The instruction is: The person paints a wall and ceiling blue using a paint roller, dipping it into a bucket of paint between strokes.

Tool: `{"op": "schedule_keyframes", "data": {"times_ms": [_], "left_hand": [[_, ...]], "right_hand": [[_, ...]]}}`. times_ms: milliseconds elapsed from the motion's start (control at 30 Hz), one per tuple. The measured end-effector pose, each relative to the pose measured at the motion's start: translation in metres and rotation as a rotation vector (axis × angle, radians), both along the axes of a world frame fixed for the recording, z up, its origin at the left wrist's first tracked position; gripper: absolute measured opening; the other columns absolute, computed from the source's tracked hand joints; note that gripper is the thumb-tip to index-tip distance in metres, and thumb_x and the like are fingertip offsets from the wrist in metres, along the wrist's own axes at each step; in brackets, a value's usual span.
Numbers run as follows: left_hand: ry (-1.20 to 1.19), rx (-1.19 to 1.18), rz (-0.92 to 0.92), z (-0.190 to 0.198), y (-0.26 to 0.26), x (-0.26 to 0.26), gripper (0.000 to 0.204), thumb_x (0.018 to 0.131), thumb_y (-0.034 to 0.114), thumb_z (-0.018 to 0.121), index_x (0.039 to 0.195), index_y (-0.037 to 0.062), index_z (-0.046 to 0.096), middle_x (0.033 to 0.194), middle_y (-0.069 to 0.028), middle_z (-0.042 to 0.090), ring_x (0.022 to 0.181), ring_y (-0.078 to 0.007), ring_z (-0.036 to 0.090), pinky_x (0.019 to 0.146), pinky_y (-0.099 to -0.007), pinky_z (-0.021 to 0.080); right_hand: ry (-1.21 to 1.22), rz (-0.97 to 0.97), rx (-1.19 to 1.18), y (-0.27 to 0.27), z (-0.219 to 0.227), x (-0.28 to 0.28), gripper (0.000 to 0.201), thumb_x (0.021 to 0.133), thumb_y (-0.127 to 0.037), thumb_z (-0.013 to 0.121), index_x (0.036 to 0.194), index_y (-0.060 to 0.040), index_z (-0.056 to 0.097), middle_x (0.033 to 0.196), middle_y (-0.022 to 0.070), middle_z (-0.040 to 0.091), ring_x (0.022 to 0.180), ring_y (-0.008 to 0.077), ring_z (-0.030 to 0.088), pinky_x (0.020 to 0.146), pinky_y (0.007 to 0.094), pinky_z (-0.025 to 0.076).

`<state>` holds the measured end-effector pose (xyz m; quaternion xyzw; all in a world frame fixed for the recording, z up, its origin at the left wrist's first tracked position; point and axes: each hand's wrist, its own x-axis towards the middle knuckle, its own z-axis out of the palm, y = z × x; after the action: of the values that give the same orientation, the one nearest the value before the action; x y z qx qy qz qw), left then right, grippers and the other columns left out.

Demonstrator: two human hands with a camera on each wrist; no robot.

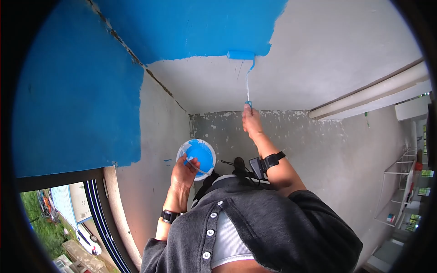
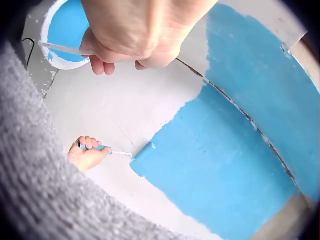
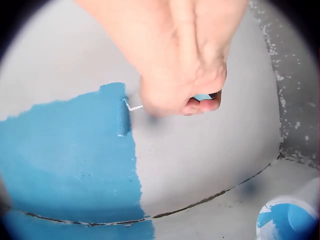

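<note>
My right hand [image 1: 251, 122] grips the handle of a paint roller [image 1: 241, 55]. The roller's blue sleeve lies along the lower edge of the blue paint on the wall [image 1: 209, 27], near its right end. In the right wrist view the roller [image 3: 123, 118] overlaps the paint's border, its handle mostly hidden by the hand [image 3: 185, 75]. With curled fingers my left hand [image 1: 184, 172] holds the handle strip of a white bucket [image 1: 212, 159]. Blue paint [image 1: 200, 155] shows inside the bucket, and smears coat its rim. The left wrist view shows the strip [image 2: 65, 48] running into that hand [image 2: 145, 30].
A cracked corner seam [image 1: 157, 81] divides the two partly blue walls. Below the left wall is a window [image 1: 59, 218] with a dark frame. A pale pipe [image 1: 373, 88] runs along the right side. Paint specks dot the grey floor [image 1: 291, 136]; a metal rack [image 1: 395, 186] stands far right.
</note>
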<state>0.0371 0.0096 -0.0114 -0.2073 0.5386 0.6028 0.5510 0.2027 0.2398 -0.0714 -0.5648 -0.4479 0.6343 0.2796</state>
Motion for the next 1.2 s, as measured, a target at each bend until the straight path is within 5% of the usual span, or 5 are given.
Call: {"op": "schedule_keyframes", "data": {"times_ms": [167,300,733,1000,1200], "left_hand": [[0.144,0.065,-0.064,0.011,0.01,0.006,0.044,0.086,0.027,0.049,0.124,0.0075,0.036,0.087,-0.0108,0.055,0.077,-0.0193,0.053,0.07,-0.031,0.046],[0.133,0.119,-0.266,0.01,0.021,0.011,0.03,0.086,0.028,0.048,0.102,0.0054,0.057,0.084,-0.0044,0.054,0.074,-0.0133,0.05,0.071,-0.0247,0.042],[0.192,0.274,-0.321,0.009,0.058,0.063,0.034,0.089,0.036,0.044,0.098,0.0065,0.059,0.077,-0.0024,0.058,0.074,-0.0113,0.052,0.074,-0.0235,0.039],[0.24,0.391,-0.204,0.033,0.061,0.096,0.029,0.081,0.031,0.061,0.1,0.0091,0.057,0.076,0.0035,0.053,0.057,-0.002,0.045,0.043,-0.016,0.033],[0.308,0.286,-0.206,0.03,0.05,0.118,0.04,0.085,0.032,0.054,0.117,0.0076,0.049,0.097,-0.0054,0.054,0.086,-0.0143,0.053,0.07,-0.0268,0.045]], "right_hand": [[0.86,0.273,-0.543,-0.009,0.053,0.036,0.047,0.086,-0.053,0.036,0.075,-0.0082,0.046,0.045,-0.0055,0.034,0.032,0.0082,0.032,0.036,0.0231,0.031],[1.278,0.6,-0.865,-0.025,0.069,0.054,0.036,0.087,-0.044,0.044,0.08,-0.0087,0.044,0.046,-0.006,0.035,0.033,0.0052,0.033,0.036,0.0218,0.03],[0.593,0.611,-0.442,-0.069,0.089,0.007,0.007,0.08,-0.008,0.052,0.08,-0.0071,0.045,0.06,-0.001,0.043,0.047,0.0079,0.042,0.042,0.0241,0.036],[0.585,0.906,-0.159,-0.077,0.082,0.01,0.013,0.081,-0.008,0.046,0.09,0.0003,0.048,0.07,0.0035,0.049,0.056,0.0098,0.05,0.049,0.0234,0.042],[0.561,1.085,-0.193,-0.082,0.08,0.032,0.026,0.085,-0.01,0.045,0.11,-0.0044,0.039,0.084,0.0036,0.048,0.07,0.0085,0.049,0.058,0.0218,0.043]]}}
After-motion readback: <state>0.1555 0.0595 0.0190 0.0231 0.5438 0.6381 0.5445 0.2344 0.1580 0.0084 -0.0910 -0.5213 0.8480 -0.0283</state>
